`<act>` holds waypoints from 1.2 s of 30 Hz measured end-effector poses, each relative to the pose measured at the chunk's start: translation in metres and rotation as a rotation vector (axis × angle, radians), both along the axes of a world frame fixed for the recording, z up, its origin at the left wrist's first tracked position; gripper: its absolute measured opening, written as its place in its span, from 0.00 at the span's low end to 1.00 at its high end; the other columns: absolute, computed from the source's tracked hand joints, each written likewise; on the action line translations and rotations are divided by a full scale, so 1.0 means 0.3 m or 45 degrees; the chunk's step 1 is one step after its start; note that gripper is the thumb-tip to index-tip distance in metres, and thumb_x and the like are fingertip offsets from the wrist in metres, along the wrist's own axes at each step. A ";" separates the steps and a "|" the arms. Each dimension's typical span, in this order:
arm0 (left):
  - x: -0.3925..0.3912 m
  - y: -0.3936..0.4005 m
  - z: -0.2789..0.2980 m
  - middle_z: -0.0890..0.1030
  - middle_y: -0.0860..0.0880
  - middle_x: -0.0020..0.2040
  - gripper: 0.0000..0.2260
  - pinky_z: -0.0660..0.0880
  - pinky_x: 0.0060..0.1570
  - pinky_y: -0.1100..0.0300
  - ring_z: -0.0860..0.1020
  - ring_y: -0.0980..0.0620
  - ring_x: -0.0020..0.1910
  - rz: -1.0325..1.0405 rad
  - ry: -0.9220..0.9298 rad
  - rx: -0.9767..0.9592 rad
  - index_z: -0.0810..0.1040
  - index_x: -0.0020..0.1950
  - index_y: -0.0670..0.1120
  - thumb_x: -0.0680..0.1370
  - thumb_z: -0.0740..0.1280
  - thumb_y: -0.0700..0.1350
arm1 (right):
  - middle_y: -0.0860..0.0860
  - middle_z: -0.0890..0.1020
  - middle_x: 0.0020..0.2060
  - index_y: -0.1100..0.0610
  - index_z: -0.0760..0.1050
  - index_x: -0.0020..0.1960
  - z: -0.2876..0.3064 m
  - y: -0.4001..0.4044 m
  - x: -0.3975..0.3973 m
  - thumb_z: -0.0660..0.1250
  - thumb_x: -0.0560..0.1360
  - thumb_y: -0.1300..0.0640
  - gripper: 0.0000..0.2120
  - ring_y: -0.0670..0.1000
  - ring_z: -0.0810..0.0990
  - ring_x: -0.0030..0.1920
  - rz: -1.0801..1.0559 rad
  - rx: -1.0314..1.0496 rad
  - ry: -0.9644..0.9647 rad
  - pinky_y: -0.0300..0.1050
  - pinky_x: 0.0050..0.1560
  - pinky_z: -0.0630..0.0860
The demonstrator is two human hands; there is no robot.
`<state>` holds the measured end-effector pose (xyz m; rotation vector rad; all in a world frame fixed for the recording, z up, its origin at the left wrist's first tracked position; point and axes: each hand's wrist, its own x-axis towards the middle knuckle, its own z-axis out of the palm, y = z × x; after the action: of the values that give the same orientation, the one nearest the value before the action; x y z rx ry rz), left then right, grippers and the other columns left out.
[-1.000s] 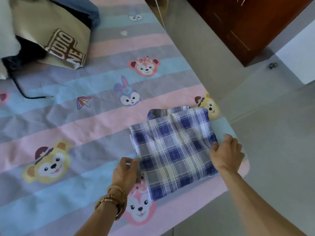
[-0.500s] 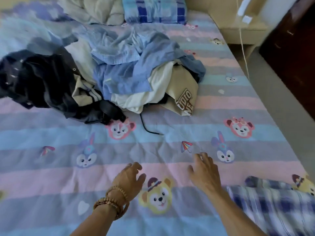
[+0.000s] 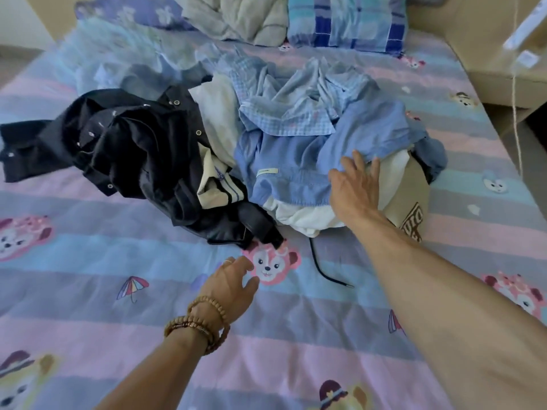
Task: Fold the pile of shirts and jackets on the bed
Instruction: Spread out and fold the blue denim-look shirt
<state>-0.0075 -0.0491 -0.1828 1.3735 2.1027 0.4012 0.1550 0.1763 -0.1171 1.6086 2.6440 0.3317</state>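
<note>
Bed w/ pastel-striped cartoon sheet, carried unfolded clothes pile at centre, dark jacket on its left, black cord trailing out in front, plaid pillow & grey blanket at far end.

Bare forearms, no sleeves, wooden bead bracelets on L wrist, ring on L finger

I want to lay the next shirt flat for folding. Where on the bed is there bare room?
Bare striped cartoon bedsheet lies in front of the heap of clothes, around the left hand and leftward. Crowded: the black snap-button jacket, the blue shirt under the right hand, and a black cord.
</note>
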 end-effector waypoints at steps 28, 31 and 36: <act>0.146 0.051 1.040 0.76 0.46 0.36 0.12 0.70 0.38 0.56 0.72 0.50 0.36 0.111 -0.628 0.476 0.78 0.47 0.33 0.80 0.62 0.42 | 0.56 0.81 0.39 0.60 0.79 0.46 1.021 -0.367 0.212 0.70 0.70 0.61 0.06 0.56 0.80 0.41 0.109 -0.564 0.704 0.48 0.38 0.73; 0.101 0.070 1.121 0.81 0.42 0.42 0.11 0.76 0.49 0.51 0.79 0.46 0.43 0.296 -0.990 0.454 0.80 0.46 0.36 0.81 0.62 0.41 | 0.56 0.79 0.53 0.55 0.77 0.55 1.025 -0.311 0.135 0.69 0.74 0.55 0.10 0.59 0.77 0.56 -0.070 -0.196 0.562 0.52 0.50 0.74; 0.014 0.178 1.141 0.80 0.42 0.48 0.09 0.75 0.55 0.51 0.78 0.44 0.48 0.771 -1.542 0.293 0.78 0.50 0.39 0.81 0.62 0.44 | 0.49 0.78 0.41 0.55 0.72 0.44 0.905 -0.407 -0.017 0.68 0.71 0.59 0.05 0.54 0.76 0.46 -0.218 -0.033 1.102 0.47 0.44 0.70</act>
<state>-0.0032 0.0043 0.1594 0.2934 1.3470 1.3395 0.1500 0.0543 0.1544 2.3455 2.9528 -0.5313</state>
